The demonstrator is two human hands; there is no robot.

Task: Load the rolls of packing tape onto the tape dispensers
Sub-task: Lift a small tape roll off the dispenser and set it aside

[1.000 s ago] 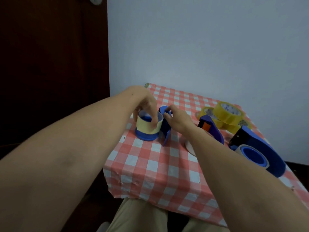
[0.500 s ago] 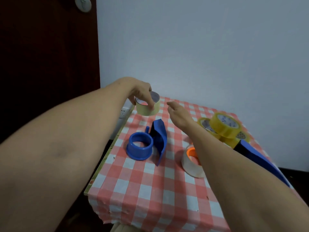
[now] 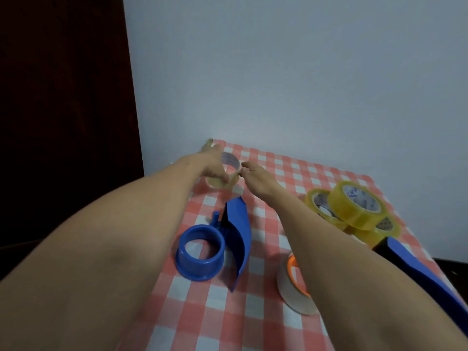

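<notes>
My left hand (image 3: 214, 165) grips a pale clear tape roll (image 3: 229, 174) at the far left of the table, just above the cloth. My right hand (image 3: 255, 174) is beside it, fingertips pinched at the roll's right edge. A blue tape dispenser (image 3: 215, 247) lies nearer to me with its round hub bare. An orange-cored tape roll (image 3: 291, 287) sits by my right forearm. A second blue dispenser (image 3: 410, 259) lies at the right, partly hidden by my arm. Three yellow tape rolls (image 3: 354, 206) are piled at the back right.
The table carries a red-and-white checked cloth (image 3: 207, 312). A pale wall stands right behind the table, and a dark wooden door (image 3: 63, 110) is on the left. The table's left edge runs close to the blue dispenser.
My left hand lifted the pale roll off the blue dispenser's hub and carried it toward the far left corner. My right hand followed to the roll's edge.
</notes>
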